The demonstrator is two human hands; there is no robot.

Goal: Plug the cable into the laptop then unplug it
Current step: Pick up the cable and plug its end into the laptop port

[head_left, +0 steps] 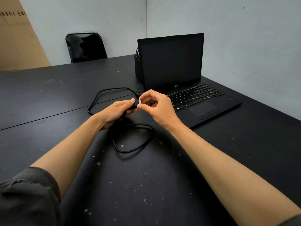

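A black laptop (184, 88) stands open on the black table (48, 95), screen dark, to the right of centre. The black cable (135, 139) lies in loops in front of it. My left hand (114, 113) is closed around the cable's black plug body, held just left of the laptop's keyboard. My right hand (156, 106) pinches the plug's silver metal tip (139, 101) between thumb and forefinger. The plug is not in the laptop. The cable's other end runs back toward the laptop's left side and is hidden there.
A black box-like holder (138, 66) stands behind the laptop's left edge. A black chair (86, 47) sits at the table's far side, with a cardboard sheet (19, 38) leaning at the far left. Walls close in behind and to the right.
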